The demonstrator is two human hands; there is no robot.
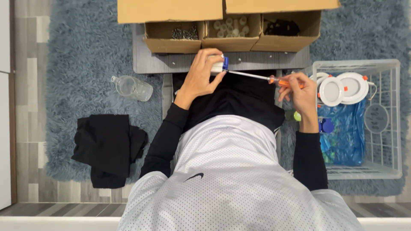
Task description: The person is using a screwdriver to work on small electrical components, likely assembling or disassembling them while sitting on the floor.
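White round lamp fitting with blue clip [220,65]: we gripped it in our left hand [201,77], at twelve o'clock. Orange-handled steel screwdriver [274,79]: clasped in our right hand [302,92], tip at clip, handle towards three o'clock.

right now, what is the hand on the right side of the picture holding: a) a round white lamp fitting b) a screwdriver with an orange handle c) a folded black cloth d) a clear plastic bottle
b: the right hand grips the screwdriver with an orange handle, whose metal shaft reaches across to the small white and blue part held in the left hand.
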